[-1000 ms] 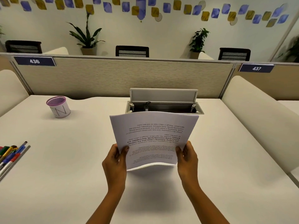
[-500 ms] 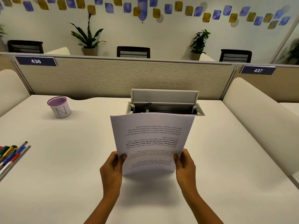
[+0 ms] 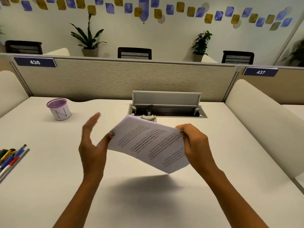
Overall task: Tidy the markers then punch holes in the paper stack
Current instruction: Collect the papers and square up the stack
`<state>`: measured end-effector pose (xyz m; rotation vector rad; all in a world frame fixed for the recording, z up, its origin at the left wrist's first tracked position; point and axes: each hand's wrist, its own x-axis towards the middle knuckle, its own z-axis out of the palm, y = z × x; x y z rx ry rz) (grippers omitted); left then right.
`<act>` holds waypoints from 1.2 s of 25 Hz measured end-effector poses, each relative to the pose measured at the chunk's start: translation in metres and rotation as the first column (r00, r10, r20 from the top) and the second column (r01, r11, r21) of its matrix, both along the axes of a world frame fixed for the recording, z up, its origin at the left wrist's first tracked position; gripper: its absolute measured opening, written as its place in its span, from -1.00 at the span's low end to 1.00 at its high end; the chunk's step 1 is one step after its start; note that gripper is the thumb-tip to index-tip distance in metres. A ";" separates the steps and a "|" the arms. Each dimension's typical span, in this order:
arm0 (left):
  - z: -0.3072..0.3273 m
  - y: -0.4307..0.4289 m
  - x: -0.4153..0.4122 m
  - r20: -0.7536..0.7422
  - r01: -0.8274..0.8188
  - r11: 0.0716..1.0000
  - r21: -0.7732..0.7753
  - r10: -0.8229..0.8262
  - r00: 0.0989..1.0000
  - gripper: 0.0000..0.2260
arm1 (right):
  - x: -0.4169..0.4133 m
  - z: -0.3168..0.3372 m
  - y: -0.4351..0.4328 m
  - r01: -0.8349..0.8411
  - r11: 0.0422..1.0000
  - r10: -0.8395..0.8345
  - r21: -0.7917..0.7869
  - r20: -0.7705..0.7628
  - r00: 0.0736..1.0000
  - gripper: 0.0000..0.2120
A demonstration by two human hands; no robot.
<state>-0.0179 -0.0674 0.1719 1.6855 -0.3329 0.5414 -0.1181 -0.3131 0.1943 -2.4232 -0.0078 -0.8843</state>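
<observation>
White paper stack hangs tilted above the desk, and we take it as our landmark. Our right hand pinches its right edge, fingers closed on the sheets. Our left hand is spread open, only the thumb touching the stack's left edge. Markers lie far left of it at the desk's edge; a purple-rimmed cup stands beyond-left. Just behind the stack, a hole punch peeks out. Bare desk lies beneath.
</observation>
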 end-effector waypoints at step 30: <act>-0.076 -0.011 -0.028 -0.321 -0.008 0.999 -0.042 -0.006 0.947 -0.90 | -0.027 -0.091 -0.021 0.176 0.589 -0.080 0.789 -0.160 0.984 -0.81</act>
